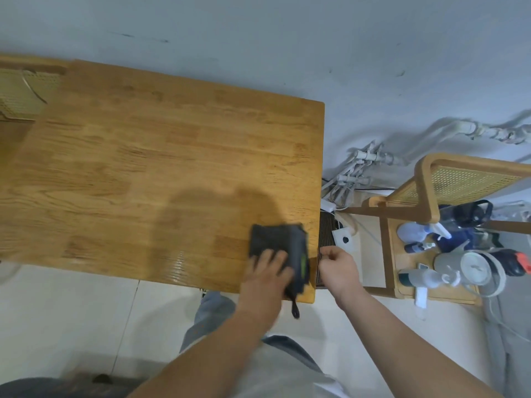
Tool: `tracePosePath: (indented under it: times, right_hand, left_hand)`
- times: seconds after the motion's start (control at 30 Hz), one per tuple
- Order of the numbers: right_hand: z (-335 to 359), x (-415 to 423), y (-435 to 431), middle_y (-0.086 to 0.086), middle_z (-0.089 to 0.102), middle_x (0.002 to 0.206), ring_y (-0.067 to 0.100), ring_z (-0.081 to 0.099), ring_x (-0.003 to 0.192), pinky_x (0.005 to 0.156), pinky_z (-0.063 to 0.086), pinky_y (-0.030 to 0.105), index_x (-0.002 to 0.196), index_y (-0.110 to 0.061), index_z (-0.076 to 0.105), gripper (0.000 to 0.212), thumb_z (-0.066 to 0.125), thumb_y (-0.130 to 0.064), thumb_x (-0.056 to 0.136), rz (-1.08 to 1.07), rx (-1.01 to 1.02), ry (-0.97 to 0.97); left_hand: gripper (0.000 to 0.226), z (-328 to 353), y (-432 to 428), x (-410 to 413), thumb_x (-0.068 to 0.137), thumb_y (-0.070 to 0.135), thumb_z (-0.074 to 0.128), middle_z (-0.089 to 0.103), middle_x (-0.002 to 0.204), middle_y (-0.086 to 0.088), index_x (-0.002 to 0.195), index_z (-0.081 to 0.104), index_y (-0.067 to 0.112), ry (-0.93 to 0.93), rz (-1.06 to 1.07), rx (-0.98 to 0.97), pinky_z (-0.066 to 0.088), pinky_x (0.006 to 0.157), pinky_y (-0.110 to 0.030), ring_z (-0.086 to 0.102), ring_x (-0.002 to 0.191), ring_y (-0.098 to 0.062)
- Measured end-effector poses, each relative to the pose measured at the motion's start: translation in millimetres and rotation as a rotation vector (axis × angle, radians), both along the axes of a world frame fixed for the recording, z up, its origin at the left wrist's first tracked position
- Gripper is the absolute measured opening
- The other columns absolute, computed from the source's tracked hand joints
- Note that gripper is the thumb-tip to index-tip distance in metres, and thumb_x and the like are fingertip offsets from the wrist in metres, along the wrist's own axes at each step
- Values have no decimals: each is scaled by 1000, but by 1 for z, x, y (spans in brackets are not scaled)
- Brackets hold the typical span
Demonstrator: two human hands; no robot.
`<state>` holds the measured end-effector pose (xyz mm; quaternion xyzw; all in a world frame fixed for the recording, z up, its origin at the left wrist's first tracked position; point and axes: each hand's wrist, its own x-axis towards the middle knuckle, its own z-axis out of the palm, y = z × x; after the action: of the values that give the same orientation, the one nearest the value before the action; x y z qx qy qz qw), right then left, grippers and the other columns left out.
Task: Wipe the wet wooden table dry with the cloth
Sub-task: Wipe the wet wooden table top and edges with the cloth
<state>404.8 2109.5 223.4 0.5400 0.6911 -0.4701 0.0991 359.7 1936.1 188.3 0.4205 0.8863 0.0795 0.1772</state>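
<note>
A dark grey folded cloth [280, 241] lies on the near right corner of the wooden table [149, 156], and a loop of it hangs over the front edge. My left hand [265, 275] rests flat on the cloth's near part, fingers spread and pressing it down. Just past the table's right edge my right hand [339, 267] hovers with its fingers loosely curled and nothing in it. A faint glossy wet patch shows on the wood near the front edge, left of the cloth.
A wooden chair with a cane back [465, 182] stands to the right, its seat crowded with spray bottles [422, 229] and a grey kettle [474, 267]. Cables and power strips [353, 173] lie on the floor by the wall. Another cane chair [20, 93] sits at the table's far left.
</note>
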Motion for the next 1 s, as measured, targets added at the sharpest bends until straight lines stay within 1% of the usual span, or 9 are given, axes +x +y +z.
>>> tracePosePath:
  times: [0.1,0.17,0.37,0.47,0.6,0.67,0.77,0.83,1.0]
  right_hand:
    - [4,0,-3,19,68,100,38,64,93,80,56,38,111,-8,69,33,50,-4,84,58,115,-45]
    - [5,-6,-6,14,65,117,32,64,100,89,56,41,126,-14,66,40,50,-16,89,156,190,-54]
    - [11,-57,-58,4,66,119,26,68,95,78,52,30,122,-24,69,31,53,-24,95,476,169,28]
    - [14,-86,-99,1,66,124,19,62,113,92,47,26,123,-22,70,30,57,-21,97,574,47,80]
    - [17,-122,-145,-3,66,124,17,62,115,101,49,32,123,-25,69,33,56,-27,93,676,25,80]
    - [18,-146,-167,-2,67,111,17,64,103,92,53,33,111,-25,71,24,55,-24,93,721,63,72]
    - [14,-188,-203,3,66,93,16,63,79,67,53,35,89,-23,66,15,54,-20,97,793,145,35]
    - [10,-216,-230,4,65,100,19,63,82,65,51,34,95,-21,67,13,55,-23,96,811,199,17]
    - [5,-274,-309,1,51,127,26,57,118,85,40,25,133,-22,60,38,57,-24,95,856,249,27]
  left_hand:
    - [44,-10,-6,20,79,14,64,39,153,1,120,56,29,9,-330,89,35,114,-48,32,145,-26]
    - [40,-12,-27,1,74,14,69,49,146,4,110,61,29,48,-313,151,41,112,-44,41,139,-21]
    - [53,-4,-169,-88,73,4,75,44,153,7,116,60,31,-8,404,71,40,114,-44,33,144,-19]
    - [51,3,-202,-99,77,14,69,39,155,2,125,56,27,-18,657,-25,40,112,-45,33,143,-26]
    - [60,5,-181,-76,81,51,52,33,161,-5,135,51,25,-46,540,-83,20,122,-56,23,149,-35]
    - [60,3,-188,-80,84,61,51,31,161,-4,133,49,26,-32,358,-97,16,123,-56,21,151,-33]
    - [46,-2,-229,-118,84,49,59,39,155,0,125,54,27,23,167,-36,25,120,-52,27,148,-27]
    - [45,-3,-267,-154,82,43,62,41,153,2,124,57,28,27,146,-4,28,120,-50,27,148,-23]
    - [40,-2,-401,-242,79,37,71,44,152,4,116,60,28,22,331,-21,30,121,-50,29,148,-22]
